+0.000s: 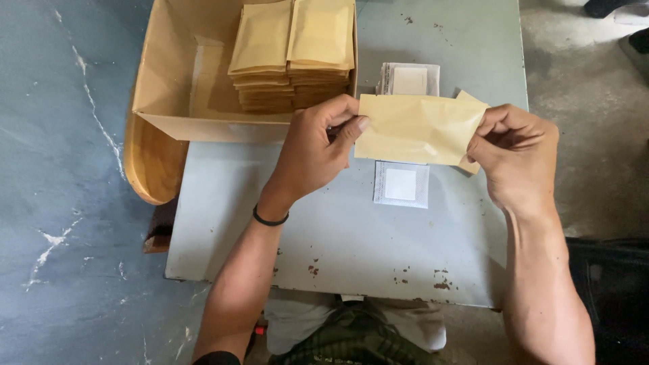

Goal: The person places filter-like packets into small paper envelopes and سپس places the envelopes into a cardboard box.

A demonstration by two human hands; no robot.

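Observation:
My left hand (314,145) and my right hand (517,155) hold a flat tan paper envelope (419,128) by its two ends, level above the grey table (338,236). A second tan piece peeks out behind it near my right fingers. Directly under the envelope lies a small clear sachet with a white pad (401,184). A small stack of the same sachets (409,80) sits just beyond the envelope.
An open cardboard box (169,101) at the table's far left holds two stacks of tan envelopes (292,54). A curved wooden piece (152,165) sits under the box's left end. The floor is grey-blue stone on the left.

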